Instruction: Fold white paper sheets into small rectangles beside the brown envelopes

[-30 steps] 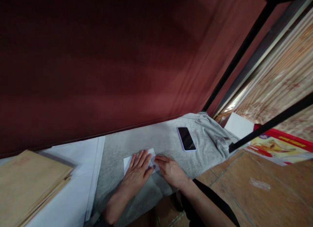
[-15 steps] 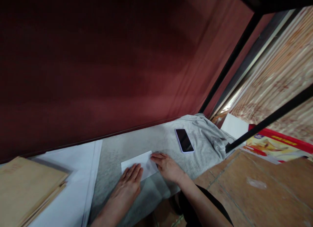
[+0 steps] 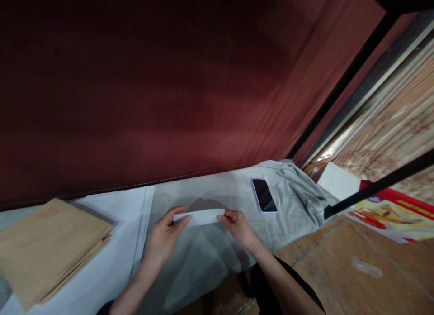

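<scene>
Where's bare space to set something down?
Grey cloth, between the large white sheets and the lavender-edged black phone, behind the white paper strip and before the dark red panel. Crowded: left, brown paper stack on the sheets; centre, left hand and right hand holding the strip. Right of the phone, cloth is rumpled.

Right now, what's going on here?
Someone is handling a piece of white paper with bare hands. The left hand pinches one end and the right hand pinches the other, so it spans between them over a gray cloth. It looks lifted, though the height is hard to judge. A phone lies on the cloth to the right, untouched. Off to the left, a brown paper stack sits on white sheets.
</scene>
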The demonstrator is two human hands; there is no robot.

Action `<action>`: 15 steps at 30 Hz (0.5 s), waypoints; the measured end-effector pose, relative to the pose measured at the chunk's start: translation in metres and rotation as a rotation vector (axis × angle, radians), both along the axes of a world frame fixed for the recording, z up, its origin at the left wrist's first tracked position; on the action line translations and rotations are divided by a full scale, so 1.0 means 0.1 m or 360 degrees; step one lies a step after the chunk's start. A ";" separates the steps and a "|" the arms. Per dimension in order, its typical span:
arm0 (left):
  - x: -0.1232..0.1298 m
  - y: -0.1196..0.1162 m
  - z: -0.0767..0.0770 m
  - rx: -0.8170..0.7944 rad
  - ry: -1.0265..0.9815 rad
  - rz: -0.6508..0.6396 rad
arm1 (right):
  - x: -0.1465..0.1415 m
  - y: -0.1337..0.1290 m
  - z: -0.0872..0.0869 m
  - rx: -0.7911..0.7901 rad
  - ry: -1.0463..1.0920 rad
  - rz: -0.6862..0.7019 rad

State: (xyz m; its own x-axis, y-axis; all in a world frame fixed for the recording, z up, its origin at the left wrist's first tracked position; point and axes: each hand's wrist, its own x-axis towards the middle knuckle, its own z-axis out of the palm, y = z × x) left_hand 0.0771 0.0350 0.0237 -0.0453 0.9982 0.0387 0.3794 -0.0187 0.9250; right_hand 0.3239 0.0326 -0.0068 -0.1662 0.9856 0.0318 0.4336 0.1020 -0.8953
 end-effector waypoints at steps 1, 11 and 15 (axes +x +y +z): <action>0.01 0.02 0.00 -0.0067 -0.0171 0.0062 | -0.03 0.02 -0.03 -0.0048 0.0086 -0.0064; 0.00 0.02 -0.21 -0.0164 0.0057 0.0035 | -0.16 0.15 -0.08 -0.0004 -0.0228 -0.0354; 0.02 0.01 -0.27 -0.0212 0.0532 0.0018 | -0.28 0.12 -0.12 0.0034 -0.0572 -0.0416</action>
